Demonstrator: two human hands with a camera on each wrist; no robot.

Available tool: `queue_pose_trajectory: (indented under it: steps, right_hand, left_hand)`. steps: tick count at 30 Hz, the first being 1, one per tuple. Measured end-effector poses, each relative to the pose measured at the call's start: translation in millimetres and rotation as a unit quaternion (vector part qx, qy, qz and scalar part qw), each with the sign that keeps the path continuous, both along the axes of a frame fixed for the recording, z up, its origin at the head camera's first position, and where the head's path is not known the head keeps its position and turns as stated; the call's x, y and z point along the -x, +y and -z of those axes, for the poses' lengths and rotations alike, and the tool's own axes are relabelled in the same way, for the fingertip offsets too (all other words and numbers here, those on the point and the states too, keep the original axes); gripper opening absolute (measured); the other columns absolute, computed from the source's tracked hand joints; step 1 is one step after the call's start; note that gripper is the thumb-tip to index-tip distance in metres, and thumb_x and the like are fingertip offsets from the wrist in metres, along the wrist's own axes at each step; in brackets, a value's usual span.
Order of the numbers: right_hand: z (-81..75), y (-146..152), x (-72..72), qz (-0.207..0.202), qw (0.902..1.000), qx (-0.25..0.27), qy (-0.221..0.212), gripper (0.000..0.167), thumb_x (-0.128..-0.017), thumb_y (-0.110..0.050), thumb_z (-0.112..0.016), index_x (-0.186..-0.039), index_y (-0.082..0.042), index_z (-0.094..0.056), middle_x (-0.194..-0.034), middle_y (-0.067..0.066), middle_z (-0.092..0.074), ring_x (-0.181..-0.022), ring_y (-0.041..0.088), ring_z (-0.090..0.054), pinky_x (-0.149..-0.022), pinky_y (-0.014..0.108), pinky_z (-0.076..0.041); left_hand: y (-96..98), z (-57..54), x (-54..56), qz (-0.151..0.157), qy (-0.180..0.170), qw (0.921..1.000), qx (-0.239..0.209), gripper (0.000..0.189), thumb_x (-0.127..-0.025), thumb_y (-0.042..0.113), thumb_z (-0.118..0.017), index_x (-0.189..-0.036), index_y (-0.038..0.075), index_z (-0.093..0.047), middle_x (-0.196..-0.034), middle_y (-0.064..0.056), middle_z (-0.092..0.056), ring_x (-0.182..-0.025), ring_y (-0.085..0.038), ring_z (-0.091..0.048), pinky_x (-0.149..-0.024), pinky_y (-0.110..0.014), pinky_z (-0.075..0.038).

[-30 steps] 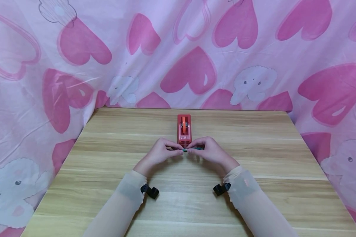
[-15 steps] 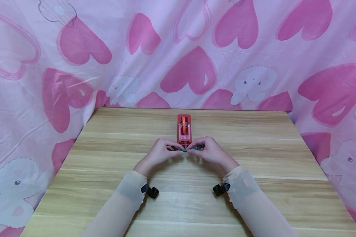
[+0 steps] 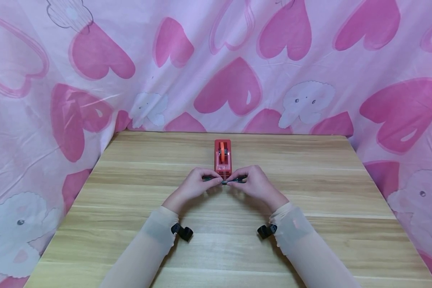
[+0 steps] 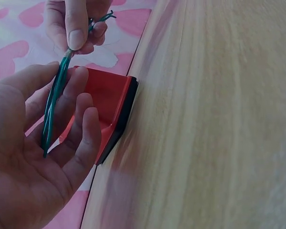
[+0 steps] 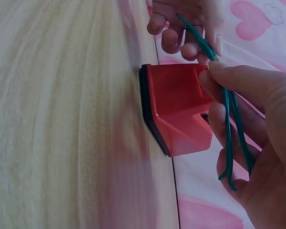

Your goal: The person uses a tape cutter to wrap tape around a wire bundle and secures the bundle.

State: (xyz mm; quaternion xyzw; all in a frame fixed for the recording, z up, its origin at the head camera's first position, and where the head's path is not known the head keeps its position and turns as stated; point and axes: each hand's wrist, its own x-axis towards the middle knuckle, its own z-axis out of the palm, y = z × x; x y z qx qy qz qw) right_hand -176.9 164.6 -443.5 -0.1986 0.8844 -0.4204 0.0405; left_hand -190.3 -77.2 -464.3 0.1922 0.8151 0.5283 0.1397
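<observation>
Both hands meet in front of a red tape dispenser (image 3: 223, 167), which holds an orange roll (image 3: 222, 152). Between them is a thin bundle of green wires (image 4: 50, 109), with a paler band near its middle. My left hand (image 3: 198, 184) pinches the bundle by thumb and forefinger, its other fingers loosely bent behind the strands. From the other side, my right hand (image 3: 255, 184) pinches it close to the left fingertips. In the right wrist view, loose wire ends hang across the right palm. The fingertips partly hide the bundle's middle.
The dispenser stands on a wood-grain table (image 3: 223, 248), toward its far edge. A pink curtain (image 3: 129, 36) with hearts and cartoon animals hangs behind the table and along both sides. A black wrist camera (image 3: 182, 232) sits on each forearm.
My left thumb has shifted slightly upward in the head view, and the wires have turned a little between the fingers. Both hands stay in front of the dispenser, which has not moved.
</observation>
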Motion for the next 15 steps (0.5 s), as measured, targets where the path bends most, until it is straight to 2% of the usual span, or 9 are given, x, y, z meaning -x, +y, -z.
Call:
queue_pose_trajectory:
  steps: [3,7,11,15]
  right_hand:
    - [-0.2,-0.2,-0.9,0.001,0.9999,-0.006,0.014,0.010,-0.089,-0.017,-0.083,-0.092,-0.027,-0.083,-0.096,-0.008,-0.080,-0.081,0.010,-0.065,-0.068,0.025,-0.052]
    - [-0.2,-0.2,-1.3,-0.001,0.9995,-0.007,0.032,0.009,-0.088,-0.016,-0.084,-0.091,-0.025,-0.083,-0.095,-0.007,-0.080,-0.074,0.010,-0.062,-0.061,0.023,-0.048]
    - [0.0,-0.2,-1.5,-0.005,0.9993,-0.003,0.037,0.010,-0.088,-0.015,-0.084,-0.091,-0.025,-0.083,-0.094,-0.008,-0.080,-0.076,0.008,-0.064,-0.067,0.024,-0.051]
    - [-0.9,-1.0,-1.9,-0.003,0.9995,-0.002,0.033,0.011,-0.088,-0.014,-0.084,-0.091,-0.025,-0.083,-0.093,-0.010,-0.080,-0.081,0.008,-0.066,-0.075,0.029,-0.055]
  left_hand:
    - [0.1,-0.3,0.1,0.000,0.001,1.0000,0.002,0.014,-0.100,0.029,-0.071,-0.104,0.020,-0.080,-0.105,-0.001,-0.075,-0.079,-0.028,-0.066,-0.067,-0.030,-0.054]
    - [0.9,-0.1,1.1,0.001,0.012,0.9999,0.001,0.011,-0.098,0.025,-0.074,-0.103,0.019,-0.081,-0.105,0.000,-0.076,-0.079,-0.018,-0.064,-0.068,-0.028,-0.054]
    - [1.9,-0.6,1.4,0.002,0.017,0.9998,-0.007,0.010,-0.096,0.022,-0.075,-0.102,0.016,-0.082,-0.104,-0.001,-0.078,-0.080,-0.014,-0.065,-0.070,-0.027,-0.054]
    - [2.8,-2.2,0.9,0.001,0.024,0.9996,-0.012,0.011,-0.094,0.020,-0.078,-0.101,0.014,-0.082,-0.102,-0.004,-0.079,-0.085,-0.014,-0.067,-0.073,-0.026,-0.055]
